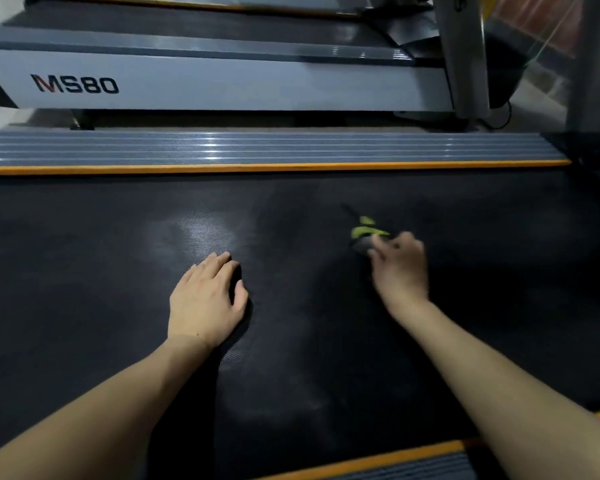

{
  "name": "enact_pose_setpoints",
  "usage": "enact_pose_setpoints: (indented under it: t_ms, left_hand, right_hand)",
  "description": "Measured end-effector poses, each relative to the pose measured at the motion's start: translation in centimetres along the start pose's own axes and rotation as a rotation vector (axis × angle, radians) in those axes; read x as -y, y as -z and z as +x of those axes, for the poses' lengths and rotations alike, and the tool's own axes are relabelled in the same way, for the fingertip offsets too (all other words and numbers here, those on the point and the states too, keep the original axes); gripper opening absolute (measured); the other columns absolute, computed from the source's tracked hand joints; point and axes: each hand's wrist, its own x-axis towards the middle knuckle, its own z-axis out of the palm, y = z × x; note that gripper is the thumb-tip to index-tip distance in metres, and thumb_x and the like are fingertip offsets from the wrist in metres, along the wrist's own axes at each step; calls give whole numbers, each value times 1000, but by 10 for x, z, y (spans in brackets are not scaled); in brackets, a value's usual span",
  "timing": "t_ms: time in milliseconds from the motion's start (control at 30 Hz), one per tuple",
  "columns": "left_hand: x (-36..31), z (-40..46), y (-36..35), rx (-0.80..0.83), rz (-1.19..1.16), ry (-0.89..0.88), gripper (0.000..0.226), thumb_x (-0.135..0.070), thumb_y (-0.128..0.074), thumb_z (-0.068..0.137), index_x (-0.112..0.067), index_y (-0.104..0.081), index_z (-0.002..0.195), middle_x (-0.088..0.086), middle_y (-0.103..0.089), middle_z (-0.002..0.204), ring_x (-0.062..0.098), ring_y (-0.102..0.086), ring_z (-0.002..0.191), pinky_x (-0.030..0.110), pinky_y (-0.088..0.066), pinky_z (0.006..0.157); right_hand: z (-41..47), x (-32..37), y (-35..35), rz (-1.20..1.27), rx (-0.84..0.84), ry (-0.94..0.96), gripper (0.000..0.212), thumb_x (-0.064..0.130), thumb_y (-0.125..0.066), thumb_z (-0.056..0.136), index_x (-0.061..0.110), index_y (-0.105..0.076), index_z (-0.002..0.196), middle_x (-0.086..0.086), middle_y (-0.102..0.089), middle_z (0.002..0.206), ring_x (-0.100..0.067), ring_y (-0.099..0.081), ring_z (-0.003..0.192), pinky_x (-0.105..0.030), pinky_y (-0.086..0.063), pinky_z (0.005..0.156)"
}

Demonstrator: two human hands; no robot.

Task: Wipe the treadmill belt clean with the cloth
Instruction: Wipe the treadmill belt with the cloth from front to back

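Dim indoor scene, lit from above. Soft glare patches sit on the dark treadmill belt (291, 209) and bright glints on the ribbed side rail (257, 148). The right hand (400, 268) is motion-blurred, and the cloth (366, 233) it seems to hold smears. Straight edges bow near the frame borders.

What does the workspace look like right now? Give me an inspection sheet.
Surface: black treadmill belt, pale smudge beyond the left hand.
Job's things: green and dark cloth on the belt, blurred.
Clutter: nothing seen.
Hands: left hand flat on the belt; right hand at the cloth, grip blurred.
Cables: black cable on the floor by the grey upright.
Surroundings: ribbed side rail with orange trim; neighbouring MS80 treadmill.
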Motion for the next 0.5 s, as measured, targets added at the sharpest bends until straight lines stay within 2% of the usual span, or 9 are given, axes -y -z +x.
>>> enact_pose_setpoints:
  t_ms: [100, 167, 233, 333, 433, 500]
  left_hand:
    - [-1, 2, 1, 9, 3, 0, 43, -43, -44, 92, -21, -66, 122, -3, -59, 140, 19, -49, 135, 40, -37, 115]
    - [-1, 1, 2, 7, -2, -1, 42, -42, -45, 92, -20, -66, 122, -2, -60, 139, 20, -50, 134, 40, -38, 114]
    - [-2, 1, 2, 2, -4, -5, 42, -42, -46, 92, -20, -66, 121, -2, -60, 139, 20, -51, 133, 41, -39, 113]
    - [-2, 0, 3, 6, -4, -12, 40, -41, -47, 92, -20, -66, 121, -1, -60, 139, 21, -52, 132, 40, -40, 112]
    - [-2, 0, 5, -3, -5, -26, 40, -41, -46, 93, -20, -67, 120, -1, -61, 138, 21, -52, 132, 40, -40, 111]
    - [-1, 0, 4, -9, -9, -19, 39, -41, -46, 93, -20, -68, 118, -2, -61, 137, 20, -52, 132, 40, -40, 111]
  right_hand:
    - [5, -9, 2, -68, -29, -297, 21, 33, -56, 96, 22, -68, 109, -8, -49, 107, -30, -49, 97, -39, -50, 82]
    - [3, 28, -4, -26, -68, -323, 14, 30, -59, 93, 21, -67, 99, -8, -49, 102, -32, -50, 95, -37, -46, 78]
    - [-7, 85, -14, 122, -58, -210, 12, 29, -61, 88, 23, -66, 98, -5, -48, 98, -31, -50, 93, -34, -40, 72]
    - [-31, 150, -23, 204, -16, 82, 22, 27, -65, 87, 23, -68, 109, -7, -50, 100, -30, -48, 91, -40, -45, 72]
    - [-17, 123, -17, 179, -12, 261, 23, 29, -65, 85, 24, -71, 108, -8, -52, 96, -31, -50, 86, -39, -45, 68]
    - [1, 70, -16, 120, -37, 175, 19, 29, -64, 85, 25, -72, 102, -10, -53, 94, -35, -52, 83, -39, -48, 66]
